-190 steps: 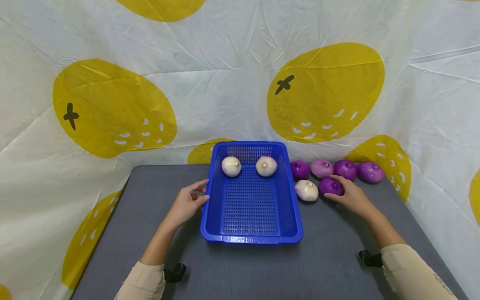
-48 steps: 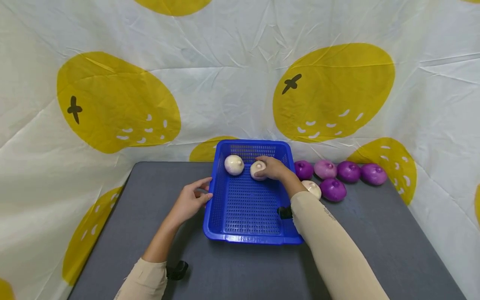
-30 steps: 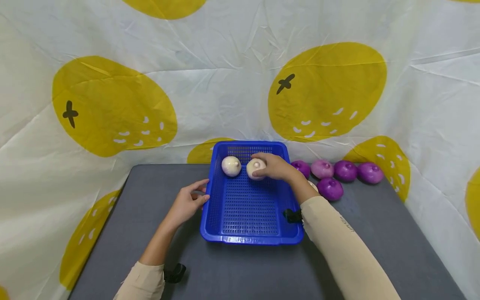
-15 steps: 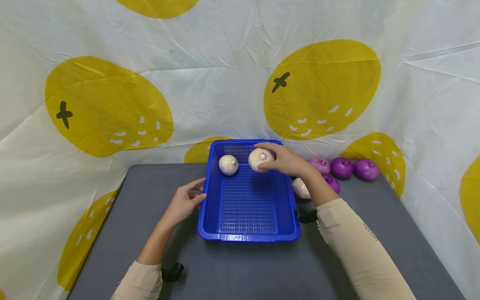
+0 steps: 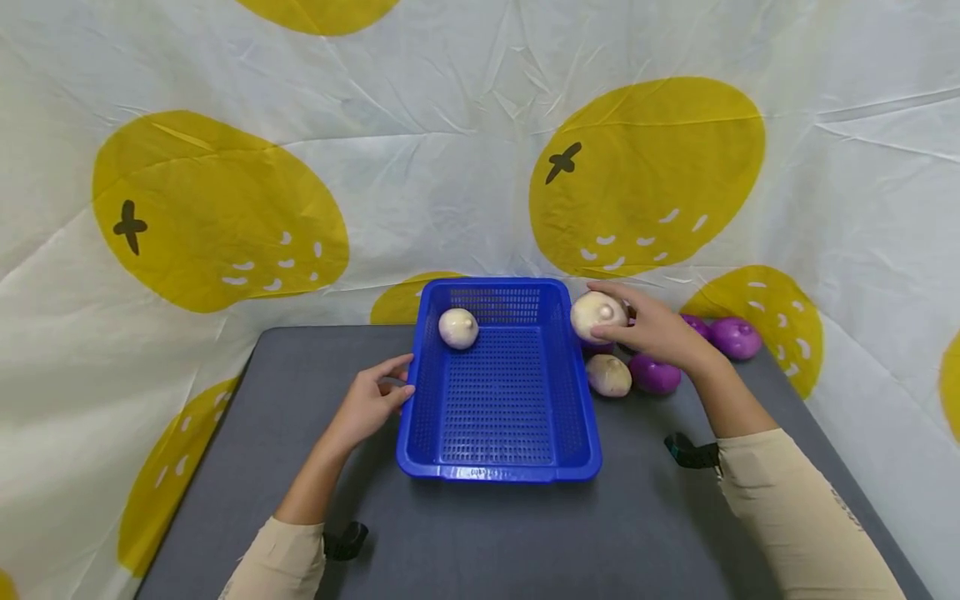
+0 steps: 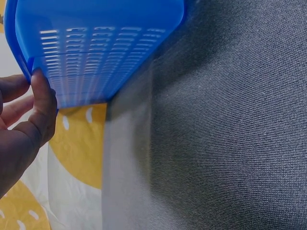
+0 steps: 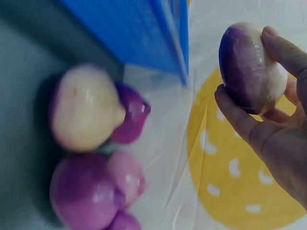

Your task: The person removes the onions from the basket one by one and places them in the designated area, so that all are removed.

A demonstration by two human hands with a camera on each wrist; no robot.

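1. Above the right rim of the blue perforated plastic basket, toward the far edge of the grey table, the right hand holds a pale round onion with a purple blush in the air, clear of the basket wall.
2. Risk, as I judge it: the onion is smooth and round and is held by fingertips and thumb only. A loosened hold could drop it onto the cream onion and the purple onions lying just beneath, near the table's far right corner, and scatter them toward the edge.
3. A second risk: a low sweep of the hand could clip the basket's rim and shift the basket.
4. Grip, right: fingers and thumb curl around the onion's sides, wrapping about half of it, as the right wrist view shows plainly.
5. Grip, left: the left hand rests on the basket's left rim, thumb pressed against the outer wall, fingers loosely bent; it steadies the basket and does not clasp it.
6. One white onion lies in the basket's far left corner.
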